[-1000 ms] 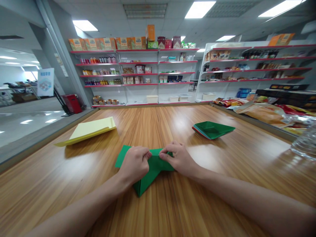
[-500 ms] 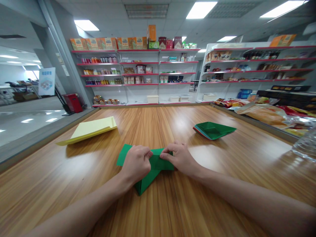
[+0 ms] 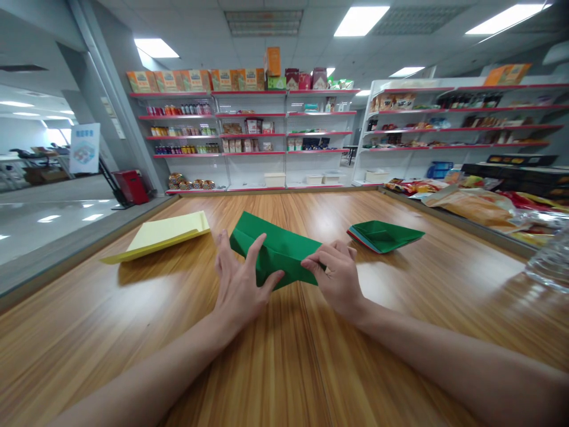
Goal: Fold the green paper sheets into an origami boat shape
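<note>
A folded sheet of green paper (image 3: 280, 243) is tilted up off the wooden table in front of me. My right hand (image 3: 338, 276) pinches its right end between thumb and fingers. At the left part of the sheet is my left hand (image 3: 240, 276), fingers spread, with the index finger and thumb against the paper's near face. To the right lies a pointed stack of folded papers (image 3: 386, 236), green on top with red and blue edges beneath. A pile of pale yellow paper (image 3: 166, 232) rests on the left, one edge curling.
The wooden table (image 3: 186, 379) has a raised edge. A clear plastic object (image 3: 551, 261) sits at the far right, and packaged snacks (image 3: 475, 204) lie beyond that edge. Stocked shelves (image 3: 253, 133) stand behind.
The green paper has been lifted and turned, its long upper strip now facing me. My left hand has gone from closed over it to spread fingers. My right hand still pinches the right end.
</note>
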{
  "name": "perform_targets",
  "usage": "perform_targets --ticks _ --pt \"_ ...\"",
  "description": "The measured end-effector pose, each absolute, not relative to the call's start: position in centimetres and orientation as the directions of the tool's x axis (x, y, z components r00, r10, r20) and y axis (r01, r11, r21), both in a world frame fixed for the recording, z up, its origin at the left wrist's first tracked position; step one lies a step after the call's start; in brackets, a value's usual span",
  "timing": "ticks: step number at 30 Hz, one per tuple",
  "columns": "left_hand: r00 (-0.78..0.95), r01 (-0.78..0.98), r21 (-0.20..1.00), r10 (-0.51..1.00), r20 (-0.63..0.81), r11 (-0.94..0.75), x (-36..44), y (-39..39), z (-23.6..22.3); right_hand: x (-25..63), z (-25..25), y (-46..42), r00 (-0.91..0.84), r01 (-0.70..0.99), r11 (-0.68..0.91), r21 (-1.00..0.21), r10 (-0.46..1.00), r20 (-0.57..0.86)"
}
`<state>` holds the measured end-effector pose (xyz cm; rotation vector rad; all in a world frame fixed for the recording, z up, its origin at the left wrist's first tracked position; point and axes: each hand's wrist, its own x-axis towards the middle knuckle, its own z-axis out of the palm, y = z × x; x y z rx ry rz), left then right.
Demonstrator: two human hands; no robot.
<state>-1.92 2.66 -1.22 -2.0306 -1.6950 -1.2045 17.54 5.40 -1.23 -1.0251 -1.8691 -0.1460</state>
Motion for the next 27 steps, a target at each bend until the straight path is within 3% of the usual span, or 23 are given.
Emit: perform_targets --ticks 5,17,22,24,27 --pt "-0.046 0.857 0.411 0.748 0.662 -0.311 -2.1 3.0 -1.6 17.4 -1.1 5.0 -0.208 0.715 0.653 -0.249 0.539 0.816" --pt "-0.014 0.801 0.424 0.695 0.719 -0.423 -2.5 2.8 -1.4 17.0 -0.8 4.6 -0.295 0.724 0.675 -0.141 0.487 0.822" --pt "-0.021 0.780 0.441 0.686 0.727 -0.443 -2.7 2.3 -1.1 17.4 1.3 -0.2 -0.339 0.681 0.727 -0.092 0.425 0.839" --pt "-0.004 0.778 0.437 0.693 0.721 -0.451 -2.7 2.0 -1.0 18.2 0.5 -3.3 -0.484 0.562 0.814 -0.144 0.465 0.741" --pt "0.001 0.771 0.451 0.709 0.705 -0.450 -2.8 1.6 -0.8 19.5 -3.7 -7.2 -0.731 0.421 0.855 -0.304 0.518 0.445"
